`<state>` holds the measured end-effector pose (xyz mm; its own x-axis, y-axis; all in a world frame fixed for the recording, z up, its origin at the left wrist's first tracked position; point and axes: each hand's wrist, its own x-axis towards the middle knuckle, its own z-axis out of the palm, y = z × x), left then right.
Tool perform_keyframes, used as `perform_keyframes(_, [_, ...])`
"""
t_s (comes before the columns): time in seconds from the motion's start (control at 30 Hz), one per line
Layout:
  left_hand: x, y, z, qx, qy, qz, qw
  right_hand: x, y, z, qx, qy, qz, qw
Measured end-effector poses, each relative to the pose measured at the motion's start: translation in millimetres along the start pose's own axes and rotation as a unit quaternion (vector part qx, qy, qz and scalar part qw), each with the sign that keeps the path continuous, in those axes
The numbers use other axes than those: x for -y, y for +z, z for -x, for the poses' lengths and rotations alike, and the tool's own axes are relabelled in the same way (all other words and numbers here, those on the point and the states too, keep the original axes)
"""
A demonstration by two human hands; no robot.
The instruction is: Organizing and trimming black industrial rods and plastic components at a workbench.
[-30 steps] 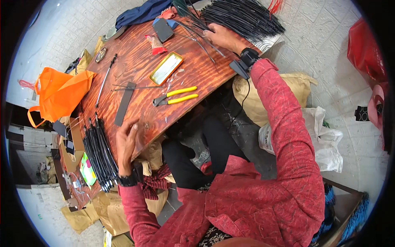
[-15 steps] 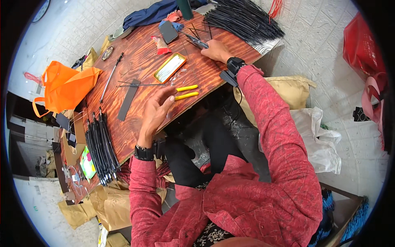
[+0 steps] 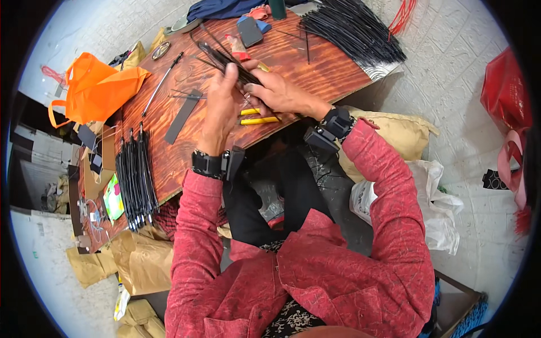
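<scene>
Reddish wood-grained tabletop ran across the scene, crowded at its edges. On its far right lay a large heap of black rods; at its near left, a smaller black bundle lay beside the table's edge. An orange bag sat at the left, with a slim rod and a flat grey strip to its right. On the far side was a dark rectangular object. Yellow-handled pliers lay just nearer than the hands, which hid their head. To the right, off the table, stood a tan sack.

Both forearms reached from the near side and converged over the middle of the table. The right hand had its fingers curled around some thin black rods, which slanted toward the far left. The left hand, thumb raised, gripped the same rods; its fingers were partly hidden.
</scene>
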<state>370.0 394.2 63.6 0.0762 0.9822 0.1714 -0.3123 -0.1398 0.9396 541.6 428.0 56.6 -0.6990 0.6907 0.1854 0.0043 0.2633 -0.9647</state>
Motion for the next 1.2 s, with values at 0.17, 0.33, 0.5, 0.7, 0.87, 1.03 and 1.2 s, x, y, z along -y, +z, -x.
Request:
perform_keyframes(0.17, [-45.0,-9.3,17.2,-0.010,0.140,-0.069,0.988,16.2,48.6,-31.5,0.053,-0.036,-0.031,0.997])
perform_keyframes(0.33, [-87.9,-16.7,57.2,0.013,0.294,-0.168,0.941,34.1,97.7,-45.2,-0.015,-0.195,0.114,0.974])
perform_keyframes(0.5, [-54.3,-47.9,88.9,0.000,0.242,-0.177,0.954,-21.4,128.5,-54.8,0.020,-0.191,0.085,0.978])
perform_keyframes(0.7, [-66.0,-53.3,98.2,-0.074,0.295,-0.231,0.924,24.9,134.0,-48.4,0.007,-0.256,0.101,0.961])
perform_keyframes(0.87, [-75.9,-46.6,84.4,-0.016,0.338,-0.163,0.927,29.8,121.5,-64.3,-0.009,-0.238,0.190,0.952])
perform_keyframes(1.03, [-34.7,-67.7,89.7,-0.011,0.256,0.021,0.966,-21.6,132.5,-57.6,0.036,-0.194,0.141,0.970])
perform_keyframes(1.2, [-32.2,-43.5,107.6,-0.002,0.284,-0.007,0.959,-36.0,142.2,-35.2,0.016,-0.208,0.085,0.974])
